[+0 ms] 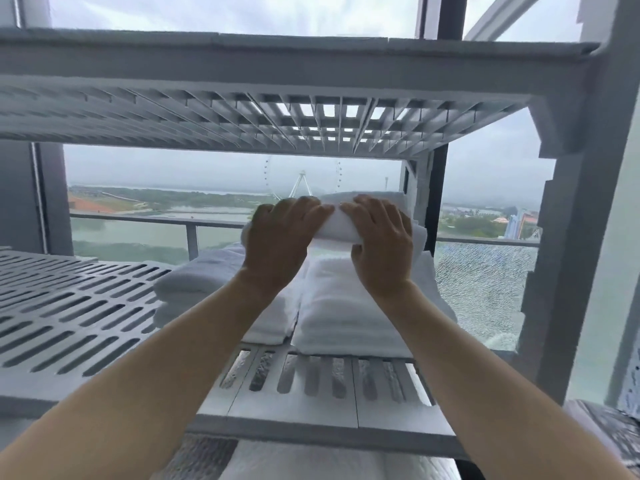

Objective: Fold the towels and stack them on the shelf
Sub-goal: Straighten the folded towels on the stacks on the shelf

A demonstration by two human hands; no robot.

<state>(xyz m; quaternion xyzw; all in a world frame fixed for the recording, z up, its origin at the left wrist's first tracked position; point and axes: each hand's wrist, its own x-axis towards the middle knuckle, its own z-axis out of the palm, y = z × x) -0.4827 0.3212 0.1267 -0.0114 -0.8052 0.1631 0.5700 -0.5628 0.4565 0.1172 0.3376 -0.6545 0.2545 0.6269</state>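
Note:
Both my hands hold a folded white towel (337,225) over the right part of the grey slotted shelf (86,317). My left hand (280,237) grips its left end, fingers curled over the top. My right hand (379,242) grips the right end, thumb underneath. The towel sits at the top of a stack of folded white towels (346,306) on the shelf. A second, lower stack of white towels (207,285) lies just left of it, partly hidden by my left forearm.
Another slotted shelf (277,123) hangs close above my hands. A grey upright post (568,237) bounds the shelf on the right. Behind are a window, a balcony rail and cracked glass (485,285). More white cloth (311,462) lies on the level below.

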